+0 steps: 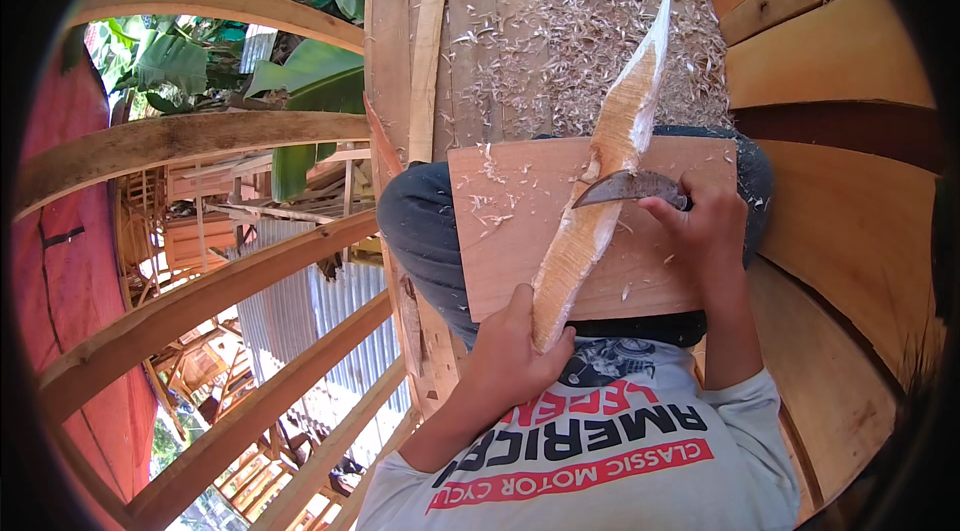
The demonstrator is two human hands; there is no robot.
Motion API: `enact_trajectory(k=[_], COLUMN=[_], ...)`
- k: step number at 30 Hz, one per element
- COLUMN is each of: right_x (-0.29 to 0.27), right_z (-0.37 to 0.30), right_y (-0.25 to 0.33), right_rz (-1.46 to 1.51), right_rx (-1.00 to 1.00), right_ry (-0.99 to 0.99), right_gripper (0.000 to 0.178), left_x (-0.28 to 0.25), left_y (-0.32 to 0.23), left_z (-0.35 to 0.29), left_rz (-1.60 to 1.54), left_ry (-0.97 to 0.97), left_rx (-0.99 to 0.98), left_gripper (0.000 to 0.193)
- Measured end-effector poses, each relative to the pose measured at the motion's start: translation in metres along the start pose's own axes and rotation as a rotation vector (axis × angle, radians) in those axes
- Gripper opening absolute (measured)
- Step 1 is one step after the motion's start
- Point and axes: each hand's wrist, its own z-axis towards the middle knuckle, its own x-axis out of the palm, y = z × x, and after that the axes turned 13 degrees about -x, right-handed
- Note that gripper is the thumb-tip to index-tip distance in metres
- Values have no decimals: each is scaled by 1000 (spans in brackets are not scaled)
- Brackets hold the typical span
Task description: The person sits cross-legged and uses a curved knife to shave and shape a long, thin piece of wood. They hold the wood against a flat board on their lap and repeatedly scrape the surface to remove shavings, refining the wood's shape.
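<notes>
A long, pale piece of wood (588, 221), roughly carved and pointed at its far end, slants across a flat board (500, 266) on my lap. My left hand (512, 351) is closed around its near end. In my right hand (708, 221) is a curved knife (625, 187), its handle mostly hidden by my fingers. The dark blade lies across the middle of the wood, beside a notch, with its tip pointing left. Some shavings (490, 166) lie on the board.
Shavings (590, 51) cover much of the plank floor (480, 41) ahead. A loose wooden strip (428, 61) lies there, left of centre. Wooden rails (200, 141) run along my left, with corrugated sheets (330, 311) and banana leaves beyond. A plank wall (840, 221) stands close on my right.
</notes>
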Motion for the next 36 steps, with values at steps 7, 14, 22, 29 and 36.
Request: enact_trajectory(k=[7, 14, 22, 29, 36], right_x=[-4, -58, -18, -22, -30], right_z=[-4, 18, -15, -6, 6], right_y=[-7, -68, 31, 43, 17], right_rz=[-50, 62, 221, 70, 190], right_rx=[-52, 393, -77, -220, 82], right_ry=[-120, -228, -46, -71, -125], right_gripper=[68, 65, 57, 60, 55], left_x=[-1, -2, -15, -10, -17], left_y=[-4, 15, 1, 4, 2], left_z=[-2, -16, -6, -7, -6], left_rz=[67, 127, 84, 85, 41], left_ry=[21, 78, -75, -124, -103], left_rx=[-34, -68, 22, 91, 6], left_gripper=[35, 36, 37, 39, 39])
